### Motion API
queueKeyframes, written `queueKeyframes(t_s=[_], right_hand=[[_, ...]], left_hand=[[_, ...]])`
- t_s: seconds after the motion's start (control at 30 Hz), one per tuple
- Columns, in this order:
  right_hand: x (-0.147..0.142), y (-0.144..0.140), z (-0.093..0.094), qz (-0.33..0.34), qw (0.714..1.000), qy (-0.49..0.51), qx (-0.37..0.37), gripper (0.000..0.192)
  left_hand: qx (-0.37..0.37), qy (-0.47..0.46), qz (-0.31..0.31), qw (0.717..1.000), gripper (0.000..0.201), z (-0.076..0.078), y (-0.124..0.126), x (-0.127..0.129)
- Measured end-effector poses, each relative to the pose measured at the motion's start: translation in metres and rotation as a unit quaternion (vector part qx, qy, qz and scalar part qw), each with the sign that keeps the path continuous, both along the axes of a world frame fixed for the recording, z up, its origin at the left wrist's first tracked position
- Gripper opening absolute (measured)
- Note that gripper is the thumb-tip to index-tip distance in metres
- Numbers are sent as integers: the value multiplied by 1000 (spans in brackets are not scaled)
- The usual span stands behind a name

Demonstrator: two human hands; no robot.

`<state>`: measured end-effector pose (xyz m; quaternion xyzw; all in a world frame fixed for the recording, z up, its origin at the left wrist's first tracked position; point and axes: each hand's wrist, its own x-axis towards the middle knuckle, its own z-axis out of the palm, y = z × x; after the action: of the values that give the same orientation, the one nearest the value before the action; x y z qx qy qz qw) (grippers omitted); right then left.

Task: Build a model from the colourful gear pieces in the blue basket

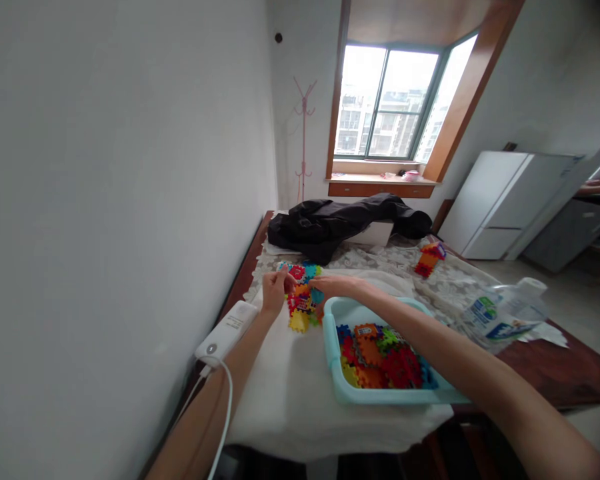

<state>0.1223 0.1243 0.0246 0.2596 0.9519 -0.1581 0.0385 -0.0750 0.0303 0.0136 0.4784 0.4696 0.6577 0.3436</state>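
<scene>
A cluster of interlocking plastic building tiles (300, 303), in red, orange, yellow and blue with toothed edges, stands on the white cloth against the far left side. My left hand (275, 293) is closed at its left edge, fingers curled in against the tiles. From the other side my right hand (334, 287) reaches over the basket, its fingertips bent onto the cluster by a blue tile (317, 295). Part of the right thumb is hidden. Below my right forearm, a light blue plastic basket (336, 370) holds several loose tiles (375, 357).
A large clear bottle (505, 310) stands at the right. Behind it sits a small orange and purple tile structure (429, 259). Black fabric (330, 223) lies across the table's far end. A white device (227, 331) with a cable rests along my left forearm, near the wall.
</scene>
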Motion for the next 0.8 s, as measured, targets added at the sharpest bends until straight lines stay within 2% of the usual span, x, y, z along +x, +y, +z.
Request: queueKeyframes(t_s=[0.1,0.2,0.37,0.5,0.57,0.67,0.8], right_hand=[[0,6,-13,7,1000,7,-16,66],[-2,12,-23,16,1000,19,-12,58],[-6,17,-26,-1,1000,7,12,50],[-3,18,-21,-17,999,26,-18,59],[0,18,-16,-6,998,40,-45,55],[7,19,-6,4,996,49,-80,43],[26,26,11,-44,987,107,-112,39]], left_hand=[[-14,-38,24,999,68,-10,5,3],[-20,-35,28,999,62,-16,8,6],[-13,-37,48,998,55,-20,12,2],[-20,-35,56,998,54,-20,14,2],[-23,-18,63,998,53,-21,14,2],[-22,35,71,997,51,-23,14,2],[-22,135,59,989,52,-27,13,3]])
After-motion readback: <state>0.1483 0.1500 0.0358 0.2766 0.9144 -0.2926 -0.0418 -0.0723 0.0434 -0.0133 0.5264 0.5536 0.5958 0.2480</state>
